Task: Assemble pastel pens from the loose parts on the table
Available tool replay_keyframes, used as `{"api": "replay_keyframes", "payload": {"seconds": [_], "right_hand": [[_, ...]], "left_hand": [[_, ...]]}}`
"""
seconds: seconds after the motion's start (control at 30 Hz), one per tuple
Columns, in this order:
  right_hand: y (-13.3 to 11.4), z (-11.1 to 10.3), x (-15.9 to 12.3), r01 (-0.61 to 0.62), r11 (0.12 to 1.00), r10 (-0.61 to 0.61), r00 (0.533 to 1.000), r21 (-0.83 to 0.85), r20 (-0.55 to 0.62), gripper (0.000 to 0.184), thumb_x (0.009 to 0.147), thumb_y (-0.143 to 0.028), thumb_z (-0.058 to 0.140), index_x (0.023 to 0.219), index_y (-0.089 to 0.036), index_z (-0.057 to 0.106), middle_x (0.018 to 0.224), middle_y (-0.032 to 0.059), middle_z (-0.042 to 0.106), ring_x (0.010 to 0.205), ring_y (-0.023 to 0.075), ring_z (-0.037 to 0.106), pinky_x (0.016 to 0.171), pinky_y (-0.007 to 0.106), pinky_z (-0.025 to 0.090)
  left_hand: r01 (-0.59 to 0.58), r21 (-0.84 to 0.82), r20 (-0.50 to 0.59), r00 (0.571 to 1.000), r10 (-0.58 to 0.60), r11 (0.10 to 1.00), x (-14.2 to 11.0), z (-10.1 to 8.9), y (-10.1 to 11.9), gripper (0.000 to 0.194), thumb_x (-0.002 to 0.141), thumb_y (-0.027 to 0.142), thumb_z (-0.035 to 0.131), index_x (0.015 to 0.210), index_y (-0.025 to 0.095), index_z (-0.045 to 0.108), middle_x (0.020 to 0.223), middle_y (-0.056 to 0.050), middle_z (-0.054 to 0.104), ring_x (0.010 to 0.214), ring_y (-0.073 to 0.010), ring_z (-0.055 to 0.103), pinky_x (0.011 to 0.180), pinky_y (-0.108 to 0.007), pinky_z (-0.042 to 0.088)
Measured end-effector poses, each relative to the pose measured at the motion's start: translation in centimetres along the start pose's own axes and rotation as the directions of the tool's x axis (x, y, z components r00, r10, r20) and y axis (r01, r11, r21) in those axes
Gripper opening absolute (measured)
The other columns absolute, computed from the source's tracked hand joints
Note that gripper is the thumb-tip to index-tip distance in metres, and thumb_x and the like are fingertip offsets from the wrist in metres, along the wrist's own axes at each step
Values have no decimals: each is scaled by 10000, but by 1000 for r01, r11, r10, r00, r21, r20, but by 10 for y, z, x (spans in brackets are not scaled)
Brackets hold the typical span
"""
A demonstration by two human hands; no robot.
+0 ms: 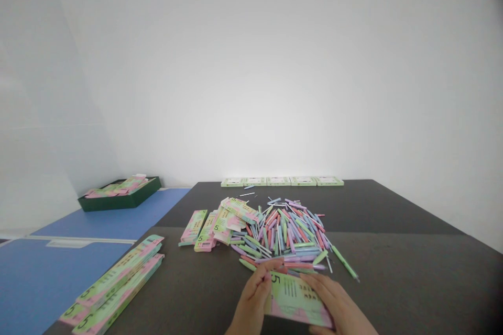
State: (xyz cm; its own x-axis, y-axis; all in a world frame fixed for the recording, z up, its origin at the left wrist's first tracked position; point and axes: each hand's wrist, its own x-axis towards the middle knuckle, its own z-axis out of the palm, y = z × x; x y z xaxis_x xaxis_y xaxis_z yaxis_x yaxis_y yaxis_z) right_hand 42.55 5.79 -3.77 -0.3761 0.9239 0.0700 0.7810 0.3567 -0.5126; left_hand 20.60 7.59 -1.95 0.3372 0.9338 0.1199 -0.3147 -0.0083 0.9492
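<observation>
Dark table (393,272) against white wall. Left hand (251,301) and right hand (341,306) fingers closed on one pink-green pen box (296,298), held between them; pastel pen pile (285,233) just beyond fingers.

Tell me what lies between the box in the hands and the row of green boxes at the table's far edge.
In the head view, between the box and the row of green boxes, lies the pile of pastel pens; beyond it, bare dark tabletop.

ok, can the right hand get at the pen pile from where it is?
Probably yes: the right hand sits just in front of the pen pile, nothing between them, but both it and the left hand are holding a box.
</observation>
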Motion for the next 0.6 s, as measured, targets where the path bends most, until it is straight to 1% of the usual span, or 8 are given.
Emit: {"api": "replay_keyframes", "payload": {"seconds": [0.07,0.13,0.3,0.47,0.53,0.6], "right_hand": [[0,-1,0,-14,1000,14,1000,-4,7,715,699,-331,653,1362,-175,434,1419,123,407,1303,302,344,1086,433,250],[0,-3,0,-17,1000,18,1000,-11,12,729,695,-332,655,1368,-172,425,1423,121,402,1308,298,337,1091,428,241],[-4,-4,2,2,1000,-3,999,5,33,727,687,-330,664,1361,-183,437,1426,112,401,1308,304,333,1094,440,229],[2,-1,1,-12,1000,12,999,7,43,737,690,-337,666,1366,-165,428,1423,131,400,1307,314,334,1089,444,238],[3,0,1,1,1000,-2,1000,11,22,730,689,-336,674,1360,-174,438,1412,132,416,1300,319,344,1084,445,248],[2,1,1,37,999,-37,999,17,3,728,692,-362,684,1358,-197,441,1398,124,438,1282,321,372,1069,442,273]], "left_hand": [[30,-114,-27,999,-34,993,2,-2,-6,366,845,377,508,1136,182,614,1106,-105,650,985,-243,601,878,-363,447],[34,-148,-52,998,-42,988,3,-3,-12,374,834,369,523,1132,166,621,1103,-115,653,995,-248,600,884,-361,445],[27,-99,-43,999,-31,995,2,-7,-19,377,847,363,519,1158,172,612,1157,-114,635,1073,-265,574,940,-381,417],[-9,-106,-14,1000,8,994,3,-10,-19,393,842,366,525,1169,166,610,1190,-127,621,1151,-289,527,997,-416,380],[-27,-62,-16,1000,26,998,2,-10,-19,413,835,389,527,1179,172,604,1214,-120,607,1166,-287,513,1007,-419,374],[-24,28,-14,1000,25,999,1,-10,-20,437,843,423,508,1201,185,585,1232,-109,595,1164,-278,512,1010,-418,374]]}}
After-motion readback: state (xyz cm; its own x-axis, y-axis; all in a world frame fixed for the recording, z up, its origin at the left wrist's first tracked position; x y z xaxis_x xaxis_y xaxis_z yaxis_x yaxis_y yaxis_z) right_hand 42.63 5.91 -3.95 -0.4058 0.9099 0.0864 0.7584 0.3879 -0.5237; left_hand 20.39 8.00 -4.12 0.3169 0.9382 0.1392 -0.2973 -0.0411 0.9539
